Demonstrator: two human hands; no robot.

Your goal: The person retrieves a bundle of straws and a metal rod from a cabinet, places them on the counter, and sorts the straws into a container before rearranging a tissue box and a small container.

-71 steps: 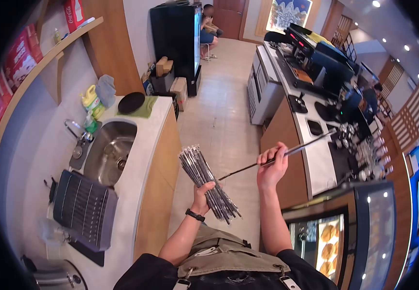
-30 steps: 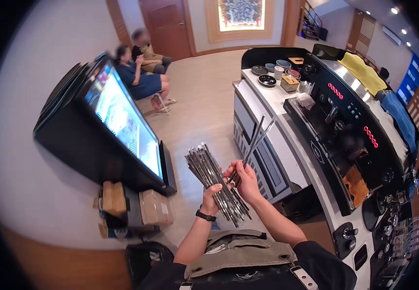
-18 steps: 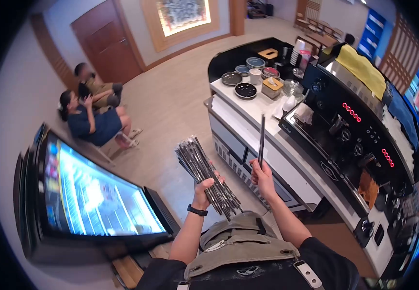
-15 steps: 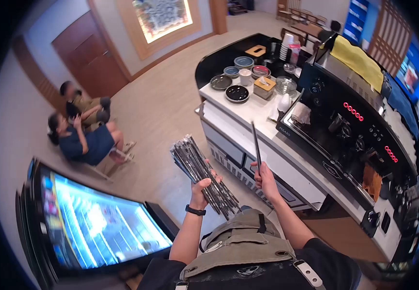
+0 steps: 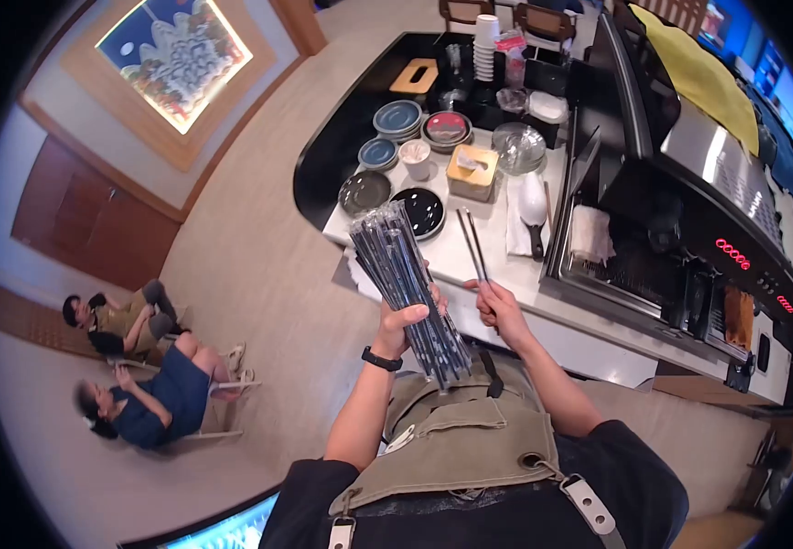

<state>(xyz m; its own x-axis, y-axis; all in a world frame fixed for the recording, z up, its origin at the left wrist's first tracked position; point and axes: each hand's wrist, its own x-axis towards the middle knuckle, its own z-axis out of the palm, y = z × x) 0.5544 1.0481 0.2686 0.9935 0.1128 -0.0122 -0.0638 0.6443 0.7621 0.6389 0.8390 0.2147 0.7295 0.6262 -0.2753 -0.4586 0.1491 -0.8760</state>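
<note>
My left hand [image 5: 406, 324] is wrapped round a thick bundle of dark straws [image 5: 403, 265] in clear plastic wrappers, held upright and slightly tilted in front of my apron. To its right, my right hand [image 5: 501, 316] is closed on the lower end of two thin dark straws [image 5: 472, 245], which point up and away from me, their tips slightly apart. The two hands are close together at chest height, beside the counter edge. Behind the bundle's top lies a black speckled plate [image 5: 426, 214].
The counter [image 5: 497, 282] carries stacked blue plates [image 5: 398, 119], a paper cup [image 5: 415, 159], a tissue box [image 5: 471, 174], a white scoop [image 5: 533, 199] and a cup stack [image 5: 484, 55]. An espresso machine [image 5: 689, 210] stands at right. Two seated people [image 5: 172, 389] are at left.
My view has turned and come nearer the counter. Two straws now show in my right hand where one showed before. The left hand still grips the bundle, now more upright.
</note>
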